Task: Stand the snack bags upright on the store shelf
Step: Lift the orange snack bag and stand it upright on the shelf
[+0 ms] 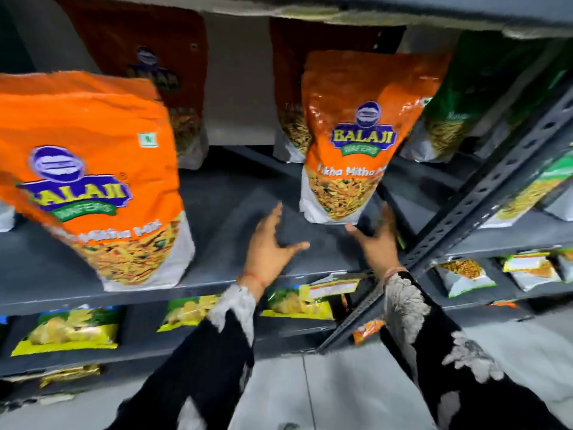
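Two snack bags (356,135) upright on shelf (217,274), two more behind

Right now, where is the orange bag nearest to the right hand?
In the head view, the orange bag stands upright on the grey shelf, right of centre, just above the right hand and beside the slotted metal post.

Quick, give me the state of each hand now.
Left hand: open, fingers spread, holding nothing.
Right hand: open, just below the orange snack bag; contact cannot be told.
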